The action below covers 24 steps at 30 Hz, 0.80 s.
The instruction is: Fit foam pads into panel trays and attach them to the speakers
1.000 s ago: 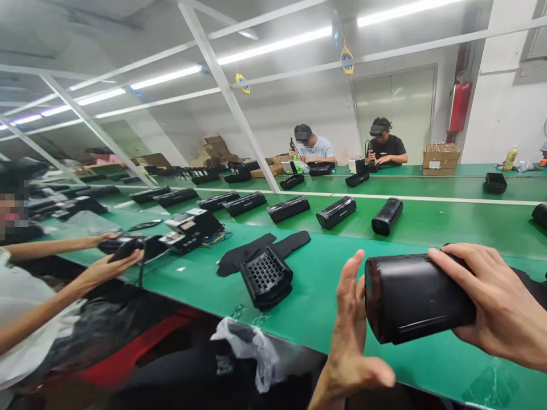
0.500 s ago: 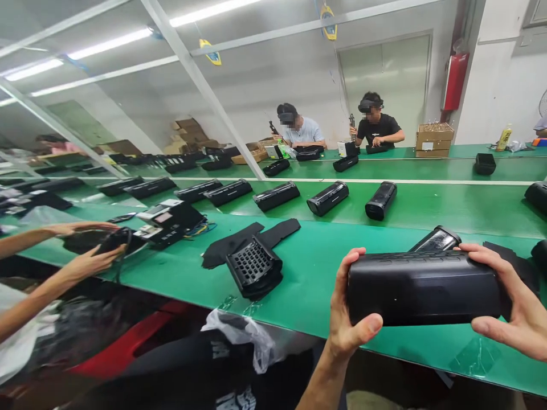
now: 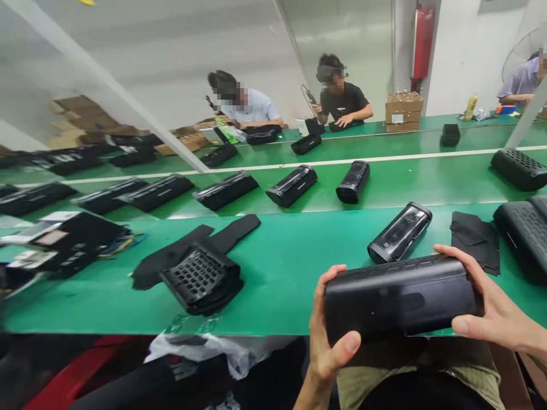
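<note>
A long black speaker housing (image 3: 397,299) with a smooth, rounded face is held above the near edge of the bench. My left hand (image 3: 331,336) grips its left end, thumb on the front. At the other end my right hand (image 3: 491,310) holds it the same way. Just behind it lies another black speaker body (image 3: 400,232) with perforated mesh, its near end close to the held housing. Beyond my right hand is a stack of black fabric sheets (image 3: 474,239). Farther left, a black perforated grille piece (image 3: 203,279) rests partly on black fabric (image 3: 171,256).
Several black speakers (image 3: 293,186) stand in a row along the green line (image 3: 384,182). More housings (image 3: 523,233) sit at the right edge. A boxy device with wires (image 3: 64,242) is at left. Two co-workers (image 3: 342,105) work opposite, near cardboard boxes (image 3: 403,111). Another person (image 3: 519,82) is at far right.
My view has swung right and downward, so the bench things appear farther left. The housing stays in both hands and now tilts, its right end higher. The neighbour's hands have left the view.
</note>
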Available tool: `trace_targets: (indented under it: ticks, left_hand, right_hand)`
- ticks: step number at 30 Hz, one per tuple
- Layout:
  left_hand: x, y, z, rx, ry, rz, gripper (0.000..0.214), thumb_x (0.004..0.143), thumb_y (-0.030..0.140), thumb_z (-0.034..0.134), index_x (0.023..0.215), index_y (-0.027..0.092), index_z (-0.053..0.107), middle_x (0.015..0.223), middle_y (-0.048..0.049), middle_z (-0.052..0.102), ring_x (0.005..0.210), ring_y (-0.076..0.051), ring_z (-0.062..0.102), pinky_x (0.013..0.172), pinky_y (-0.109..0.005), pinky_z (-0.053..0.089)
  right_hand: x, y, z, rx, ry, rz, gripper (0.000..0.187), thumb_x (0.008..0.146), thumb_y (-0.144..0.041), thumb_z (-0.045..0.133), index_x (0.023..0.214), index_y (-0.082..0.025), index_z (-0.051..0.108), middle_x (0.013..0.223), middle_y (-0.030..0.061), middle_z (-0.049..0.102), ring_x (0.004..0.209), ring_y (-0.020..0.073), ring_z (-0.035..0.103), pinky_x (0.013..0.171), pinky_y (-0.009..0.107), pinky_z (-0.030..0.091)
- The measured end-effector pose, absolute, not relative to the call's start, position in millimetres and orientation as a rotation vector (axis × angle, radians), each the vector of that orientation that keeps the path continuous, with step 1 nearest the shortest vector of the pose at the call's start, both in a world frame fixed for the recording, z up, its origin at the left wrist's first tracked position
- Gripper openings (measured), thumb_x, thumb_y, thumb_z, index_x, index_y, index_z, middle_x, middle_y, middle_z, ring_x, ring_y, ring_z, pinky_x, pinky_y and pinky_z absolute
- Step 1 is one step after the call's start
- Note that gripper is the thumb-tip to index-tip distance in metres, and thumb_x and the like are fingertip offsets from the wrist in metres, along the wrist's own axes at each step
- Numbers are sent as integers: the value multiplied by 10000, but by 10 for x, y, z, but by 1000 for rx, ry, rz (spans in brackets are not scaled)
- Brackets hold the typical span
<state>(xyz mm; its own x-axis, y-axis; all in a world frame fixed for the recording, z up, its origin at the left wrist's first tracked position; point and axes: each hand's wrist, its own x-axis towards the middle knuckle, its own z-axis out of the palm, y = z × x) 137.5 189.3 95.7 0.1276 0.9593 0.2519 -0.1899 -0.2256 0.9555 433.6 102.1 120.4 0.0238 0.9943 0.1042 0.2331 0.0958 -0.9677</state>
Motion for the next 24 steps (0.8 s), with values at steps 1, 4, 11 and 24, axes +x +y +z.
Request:
trace_targets:
  ticks: [1, 4, 11, 24]
  left_hand:
    - [1372, 1887, 940, 1329, 852, 1353, 878, 667, 660, 886, 1435, 333, 615, 1556, -78, 552, 1377, -399, 555, 1117, -471, 516]
    - [1379, 1899, 887, 1358, 876, 1315, 873, 678, 658, 870, 1439, 317, 614, 1547, -82, 568, 1363, -411, 566, 1117, -482, 515]
    - [1278, 1803, 785, 1029, 839, 828, 926, 887, 705, 712, 1655, 274, 425, 1541, -124, 625, 1472, -406, 536, 1258, -529, 415]
    - [1453, 1764, 716, 905, 895, 654, 778, 830, 660, 826, 1464, 243, 649, 1406, -131, 725, 1406, -397, 615, 1258, -581, 412]
  right_hand:
    - [4310, 1002, 1207, -1317, -1373, 978, 908, 839, -717, 810, 1613, -413, 445, 1631, 46, 504, 1441, 339, 549, 1131, 386, 532]
    - [4267, 986, 1197, -1332, -1321, 960, 824, 832, -664, 841, 1536, -373, 525, 1597, 58, 508, 1424, 334, 543, 1169, 392, 489]
    - [4345, 828, 1068, -1582, -1012, 1349, 894, 873, -767, 716, 1589, -303, 450, 1526, 117, 574, 1401, 373, 554, 1139, 455, 497]
    - [4345, 433, 878, -1640, -804, 1622, 818, 948, -828, 508, 1590, -325, 440, 1203, 100, 751, 793, 286, 768, 697, 420, 663]
